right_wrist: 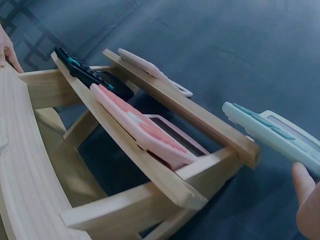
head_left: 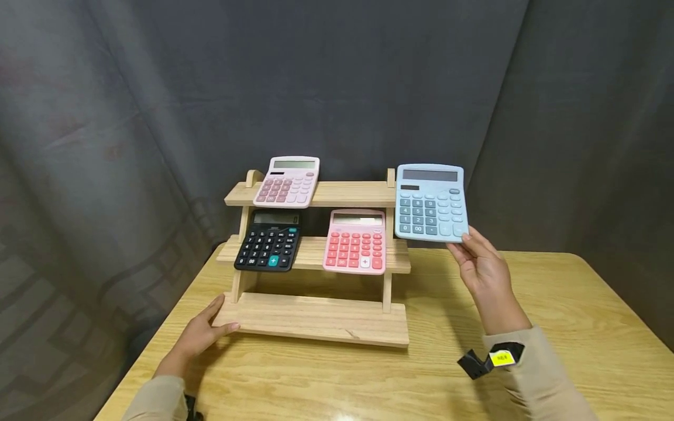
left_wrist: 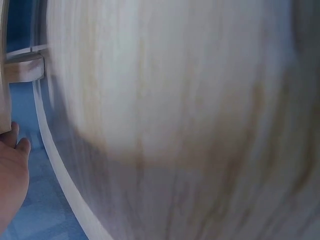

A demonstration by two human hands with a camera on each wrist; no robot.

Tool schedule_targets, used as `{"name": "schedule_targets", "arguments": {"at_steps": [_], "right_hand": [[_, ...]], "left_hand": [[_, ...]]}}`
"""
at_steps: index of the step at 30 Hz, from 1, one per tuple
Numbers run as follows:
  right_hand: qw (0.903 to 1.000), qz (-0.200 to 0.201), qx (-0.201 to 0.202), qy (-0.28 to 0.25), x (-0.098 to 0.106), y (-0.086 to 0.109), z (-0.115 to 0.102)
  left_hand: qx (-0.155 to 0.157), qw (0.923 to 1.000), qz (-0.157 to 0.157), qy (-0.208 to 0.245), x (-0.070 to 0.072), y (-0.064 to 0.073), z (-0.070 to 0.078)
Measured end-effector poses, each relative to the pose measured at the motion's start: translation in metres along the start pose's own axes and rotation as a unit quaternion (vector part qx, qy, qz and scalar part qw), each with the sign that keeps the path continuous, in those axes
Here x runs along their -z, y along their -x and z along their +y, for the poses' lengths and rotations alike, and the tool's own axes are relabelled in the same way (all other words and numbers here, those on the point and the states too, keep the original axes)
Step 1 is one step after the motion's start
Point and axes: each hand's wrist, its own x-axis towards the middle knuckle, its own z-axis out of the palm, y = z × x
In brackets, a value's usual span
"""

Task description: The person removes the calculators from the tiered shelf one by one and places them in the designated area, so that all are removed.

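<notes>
My right hand [head_left: 484,272] pinches a light blue calculator [head_left: 430,204] by its lower right corner. In the head view it appears beside the right end of the top shelf; the right wrist view shows that calculator [right_wrist: 272,131] edge-on, apart from the wood. With my left hand [head_left: 200,333] I grip the left end of the bottom shelf on a three-tier wooden display stand [head_left: 316,318]. A pale pink calculator [head_left: 288,182] leans on the top shelf at left. On the middle shelf lean a black calculator [head_left: 268,241] at left and a pink calculator [head_left: 355,242] at right.
The stand is on a light wooden table [head_left: 526,304], whose surface fills most of the left wrist view. Behind the table hangs a dark grey curtain [head_left: 337,88]. A black strap with a yellow label [head_left: 501,358] sits on the right sleeve.
</notes>
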Motion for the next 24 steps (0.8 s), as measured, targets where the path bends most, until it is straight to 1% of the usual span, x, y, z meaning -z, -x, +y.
{"name": "schedule_targets", "arguments": {"at_steps": [1, 2, 3, 5, 6, 7, 8, 9, 11, 14, 17, 19, 22, 23, 24], "right_hand": [[0.9997, 0.012, -0.012, -0.019, -0.015, 0.012, -0.005], [0.9993, 0.018, -0.014, -0.03, -0.02, 0.018, -0.008], [0.9991, 0.026, -0.013, -0.031, -0.022, 0.021, -0.011], [0.9995, 0.024, -0.003, -0.021, -0.017, 0.024, -0.015], [0.9998, 0.017, 0.01, -0.008, 0.0, 0.016, -0.016], [0.9996, 0.01, 0.024, 0.007, 0.012, 0.013, -0.016], [0.9991, 0.006, 0.039, 0.019, 0.03, 0.005, -0.017], [0.9987, 0.007, 0.047, 0.019, 0.039, 0.003, -0.018], [0.9986, 0.005, 0.053, 0.0, 0.053, 0.001, -0.021], [0.9979, 0.014, 0.061, -0.018, 0.065, 0.003, -0.027], [0.9977, 0.015, 0.062, -0.022, 0.067, 0.008, -0.031], [0.9975, 0.022, 0.064, -0.018, 0.065, 0.013, -0.032], [0.9973, 0.039, 0.062, -0.01, 0.058, 0.023, -0.032], [0.9972, 0.05, 0.049, -0.025, 0.048, 0.031, -0.032], [0.9968, 0.062, 0.045, -0.022, 0.046, 0.034, -0.032]], "left_hand": [[0.0, 1.0, 0.0, 0.001, 0.0, 0.0, 0.0], [-0.001, 1.0, 0.001, 0.002, -0.001, 0.0, 0.0], [-0.003, 1.0, 0.001, 0.0, -0.001, 0.0, 0.0], [-0.006, 1.0, 0.002, 0.0, -0.001, -0.001, 0.0], [-0.009, 0.9999, 0.005, -0.002, -0.001, -0.001, -0.001], [-0.011, 0.9999, 0.008, -0.005, -0.001, 0.0, -0.001], [-0.013, 0.9999, 0.009, -0.007, -0.001, 0.0, -0.001], [-0.014, 0.9998, 0.011, -0.009, 0.0, 0.0, -0.001], [-0.017, 0.9997, 0.014, -0.012, 0.0, 0.001, -0.001], [-0.018, 0.9997, 0.012, -0.011, 0.0, 0.001, -0.001], [-0.014, 0.9998, 0.008, -0.009, 0.0, 0.0, -0.001], [-0.01, 0.9999, 0.006, -0.008, 0.0, 0.0, -0.001], [-0.004, 0.9999, 0.003, -0.009, 0.0, -0.001, -0.002], [-0.001, 1.0, 0.002, -0.009, 0.0, -0.002, -0.001], [0.001, 1.0, 0.002, -0.008, 0.001, -0.002, -0.001]]}}
